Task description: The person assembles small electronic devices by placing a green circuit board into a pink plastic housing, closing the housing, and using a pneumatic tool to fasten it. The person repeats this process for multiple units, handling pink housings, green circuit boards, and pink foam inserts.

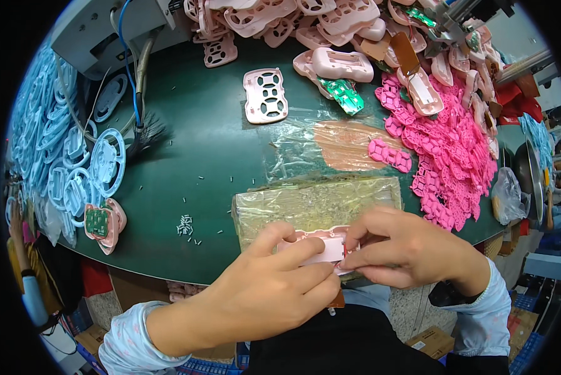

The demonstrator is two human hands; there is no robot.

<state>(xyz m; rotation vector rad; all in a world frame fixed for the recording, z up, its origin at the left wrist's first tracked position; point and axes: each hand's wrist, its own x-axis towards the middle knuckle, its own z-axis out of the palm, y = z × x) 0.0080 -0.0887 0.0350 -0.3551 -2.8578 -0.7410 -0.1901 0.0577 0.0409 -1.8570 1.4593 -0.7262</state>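
A pale pink plastic casing (323, 249) rests at the near edge of a tape-covered block (312, 203), its hollow inner side facing up. My left hand (271, 287) is closed round the casing's left end and near side, steadying it. At the right end, my right hand (412, 247) has its thumb and fingers pinched together inside the casing. Something small and red, perhaps wire, shows by those fingertips; the fingers hide most of it. Left of the block lies a small heap of screws (185, 225), with several more scattered around it.
A pink face plate (266, 95) lies beyond the block. Bright pink button pads (443, 156) pile up at right, near casings with green circuit boards (343, 95). Blue plastic rings (108, 164), a black brush (144, 134) and a casing with board (99, 223) are at left.
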